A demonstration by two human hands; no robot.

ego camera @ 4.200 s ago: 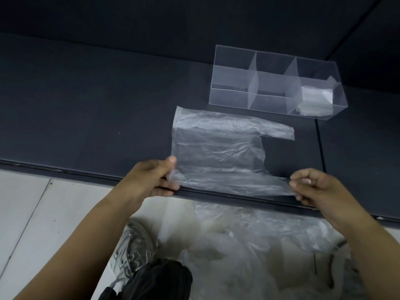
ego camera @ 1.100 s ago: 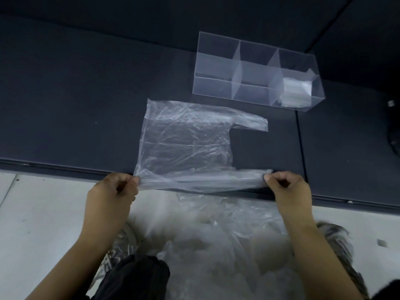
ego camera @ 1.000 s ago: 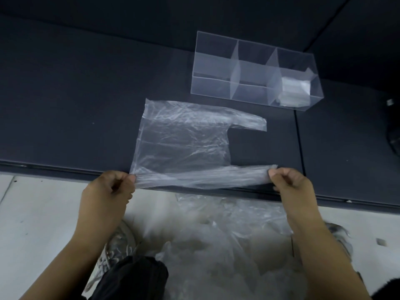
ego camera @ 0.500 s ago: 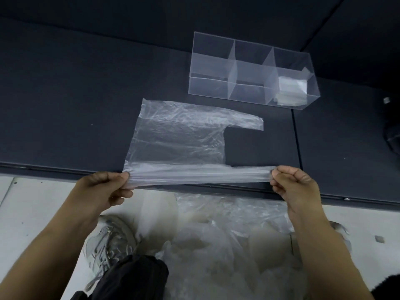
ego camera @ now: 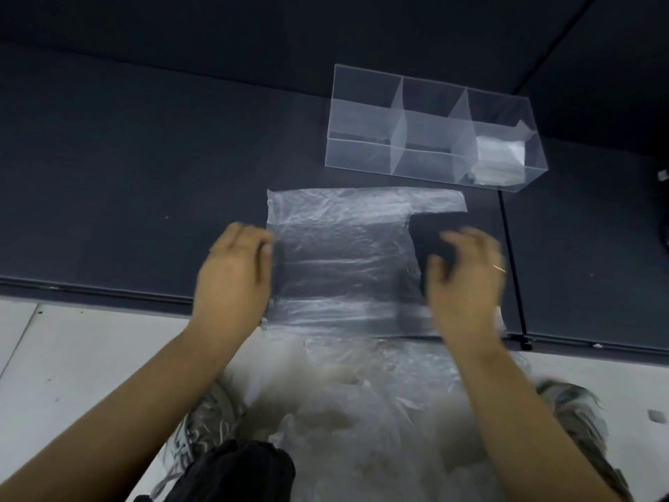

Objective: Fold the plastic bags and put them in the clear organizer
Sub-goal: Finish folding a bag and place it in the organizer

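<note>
plastic bag spread flat for folding | left hand, right hand apart at its side edges, blurred, cannot tell grip | clear organizer just far

You're at a dark matte tabletop w/ a thin seam running front-to-back on the right. Dark panel behind it. Below the front edge: pale tiled floor, grout line at left. Light's dim.
</note>
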